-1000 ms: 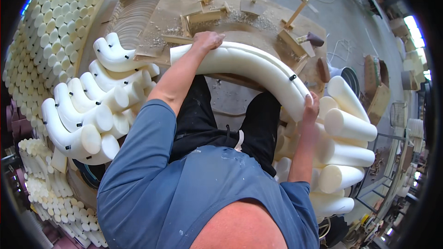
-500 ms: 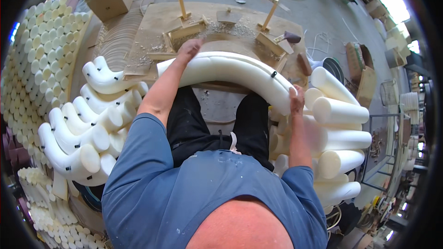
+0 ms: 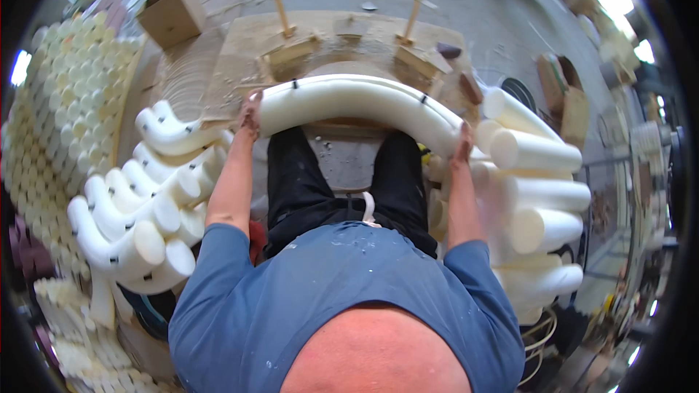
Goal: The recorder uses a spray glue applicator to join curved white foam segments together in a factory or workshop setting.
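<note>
A worker bends a long white foam tube into an arch across a wooden bench, just beyond both hands. The left hand wraps one end, the right hand presses flat on the other (finger grip there is hard to tell). Even pressure from both ends would likely keep the curve smooth. Bent tubes lie left, straight tubes right.

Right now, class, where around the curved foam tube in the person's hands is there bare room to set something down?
Bare floor lies beyond the wooden jig, and some bare board beside its left post. It is crowded on both sides: bent tubes piled by the left hand, straight tubes stacked by the right hand. The curved tube spans between.
</note>
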